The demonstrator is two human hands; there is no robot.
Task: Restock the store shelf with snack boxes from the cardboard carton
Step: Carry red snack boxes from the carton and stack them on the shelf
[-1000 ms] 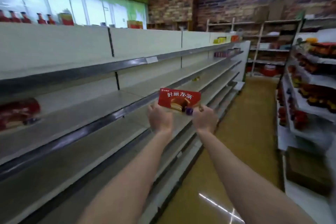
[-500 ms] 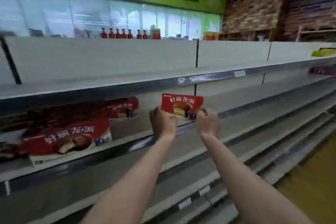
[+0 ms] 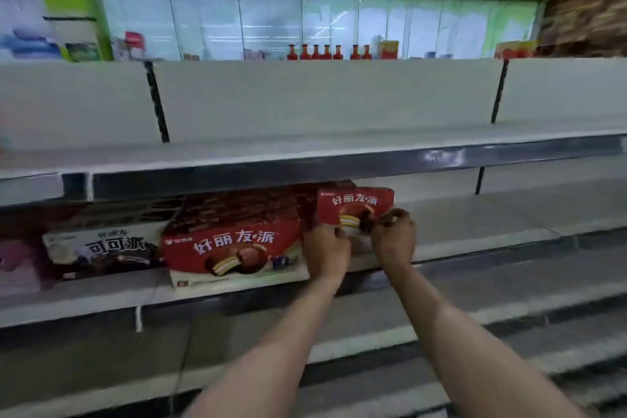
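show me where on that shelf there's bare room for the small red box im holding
Bare shelf runs right of the small red box, past the right hand. Left is crowded: the large red pie box adjoins the left hand, then the cocoa pie box.

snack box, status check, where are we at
Both hands, left and right, grip the small red box. Box upright at the shelf, just right of the big red box. Nothing blocking the bare space to its right.

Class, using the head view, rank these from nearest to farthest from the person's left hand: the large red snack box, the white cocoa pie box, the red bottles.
From the left hand:
1. Large red snack box, beside it, leftward.
2. White cocoa pie box, further left.
3. Red bottles, above, behind shelving.
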